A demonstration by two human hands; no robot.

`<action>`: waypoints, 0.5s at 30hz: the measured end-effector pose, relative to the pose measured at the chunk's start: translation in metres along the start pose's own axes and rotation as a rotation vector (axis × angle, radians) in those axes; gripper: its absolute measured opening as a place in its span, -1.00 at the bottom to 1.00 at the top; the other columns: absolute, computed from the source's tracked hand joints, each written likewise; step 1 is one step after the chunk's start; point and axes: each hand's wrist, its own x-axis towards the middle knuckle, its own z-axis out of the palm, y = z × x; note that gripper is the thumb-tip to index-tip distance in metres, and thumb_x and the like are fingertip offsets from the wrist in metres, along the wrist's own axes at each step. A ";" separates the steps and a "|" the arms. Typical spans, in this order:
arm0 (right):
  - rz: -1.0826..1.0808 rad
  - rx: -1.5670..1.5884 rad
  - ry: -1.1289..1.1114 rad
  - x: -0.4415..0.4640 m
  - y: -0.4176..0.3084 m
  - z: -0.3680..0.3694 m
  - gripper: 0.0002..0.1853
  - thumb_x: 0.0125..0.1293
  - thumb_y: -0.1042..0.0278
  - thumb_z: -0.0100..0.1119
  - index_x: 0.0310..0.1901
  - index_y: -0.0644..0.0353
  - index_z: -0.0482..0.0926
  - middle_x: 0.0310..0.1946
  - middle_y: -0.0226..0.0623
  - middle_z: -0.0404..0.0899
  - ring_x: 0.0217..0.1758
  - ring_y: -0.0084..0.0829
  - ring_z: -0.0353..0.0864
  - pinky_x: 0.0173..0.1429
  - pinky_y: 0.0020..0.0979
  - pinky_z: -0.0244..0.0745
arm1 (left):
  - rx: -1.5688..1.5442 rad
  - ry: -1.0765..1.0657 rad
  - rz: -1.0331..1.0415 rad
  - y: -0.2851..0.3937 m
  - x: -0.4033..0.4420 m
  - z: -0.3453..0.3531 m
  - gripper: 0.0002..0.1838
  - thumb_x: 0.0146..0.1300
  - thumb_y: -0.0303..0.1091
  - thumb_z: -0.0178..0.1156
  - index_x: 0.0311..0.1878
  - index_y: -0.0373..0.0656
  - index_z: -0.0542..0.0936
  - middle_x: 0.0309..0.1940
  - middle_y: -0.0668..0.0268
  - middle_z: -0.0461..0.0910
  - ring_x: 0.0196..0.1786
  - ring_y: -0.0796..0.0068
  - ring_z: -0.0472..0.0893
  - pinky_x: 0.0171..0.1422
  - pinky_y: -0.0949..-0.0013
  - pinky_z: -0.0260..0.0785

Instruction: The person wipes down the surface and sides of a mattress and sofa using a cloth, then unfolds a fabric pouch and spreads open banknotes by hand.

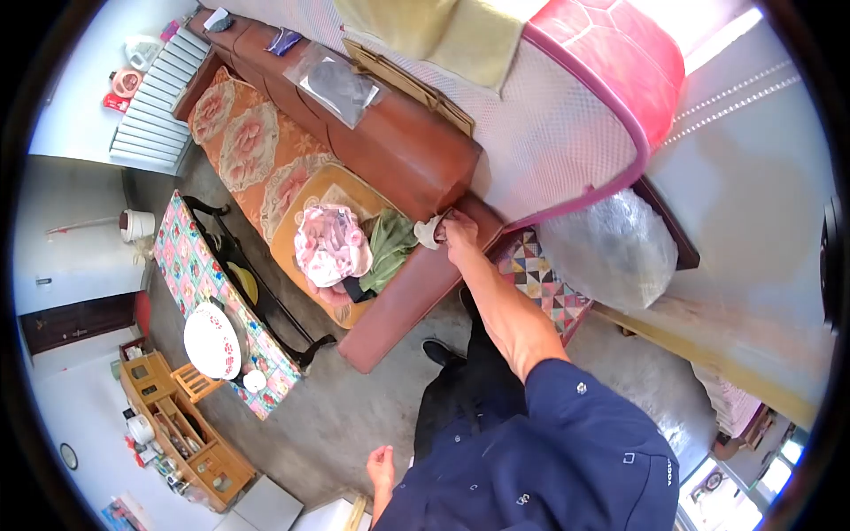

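Note:
My right hand [459, 232] is closed on a small off-white cloth [430, 231] at the inner end of the brown sofa armrest [390, 326]. Beside the cloth, a green garment [387, 248] and a bunched pink and white garment [333, 244] lie on the tan seat cushion [292, 211]. Something dark pokes out under the green garment. Low in the view hangs my left hand [381, 467], away from the sofa, with its fingers loosely bent and nothing visible in them.
A table with a patterned cover [266, 398] stands left of the sofa, bearing a white basin [212, 342]. Clear plastic packaging [332, 84] rests on the sofa back. A large plastic-wrapped bundle [611, 252] is right of the armrest. A wooden cabinet [217, 473] stands at lower left.

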 end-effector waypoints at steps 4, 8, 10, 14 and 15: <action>-0.448 0.059 -0.063 0.008 -0.037 -0.018 -0.59 0.35 0.64 0.09 0.22 0.39 0.57 0.09 -0.22 0.68 0.13 -0.33 0.66 0.24 -0.35 0.55 | -0.071 -0.074 0.053 0.077 0.005 0.034 -0.66 0.40 -0.33 0.40 0.11 -0.34 0.66 -0.04 0.24 0.72 0.02 0.50 0.66 0.20 0.40 0.51; -0.823 -0.263 0.165 0.000 -0.051 0.009 -0.52 0.37 0.59 0.13 0.33 0.35 0.50 0.19 -0.24 0.63 0.20 -0.35 0.61 0.34 -0.37 0.47 | -0.056 -0.105 0.016 0.115 0.002 0.052 -0.65 0.40 -0.31 0.40 0.12 -0.33 0.67 -0.06 0.23 0.74 0.01 0.50 0.68 0.22 0.39 0.51; -0.713 -0.097 0.092 0.040 -0.008 0.003 -0.51 0.35 0.59 0.16 0.33 0.32 0.52 0.17 -0.24 0.64 0.19 -0.35 0.61 0.33 -0.36 0.48 | -0.020 -0.121 0.025 0.088 0.014 0.051 -0.66 0.40 -0.30 0.40 0.11 -0.32 0.67 -0.07 0.24 0.74 0.00 0.50 0.68 0.21 0.39 0.51; -0.225 -0.037 -0.009 0.015 -0.031 -0.014 -0.56 0.32 0.63 0.20 0.25 0.33 0.56 0.10 -0.28 0.67 0.13 -0.41 0.64 0.26 -0.36 0.53 | -0.005 -0.124 -0.025 0.054 0.013 0.043 -0.68 0.40 -0.27 0.41 0.06 -0.31 0.68 -0.08 0.23 0.75 -0.03 0.50 0.69 0.17 0.40 0.53; -0.248 -0.046 -0.043 -0.001 -0.046 -0.018 -0.58 0.34 0.61 0.22 0.24 0.33 0.58 0.10 -0.27 0.68 0.11 -0.42 0.64 0.24 -0.37 0.54 | -0.043 -0.120 -0.054 0.046 0.010 0.040 -0.67 0.38 -0.25 0.43 0.02 -0.32 0.69 -0.10 0.22 0.76 -0.04 0.48 0.70 0.17 0.36 0.54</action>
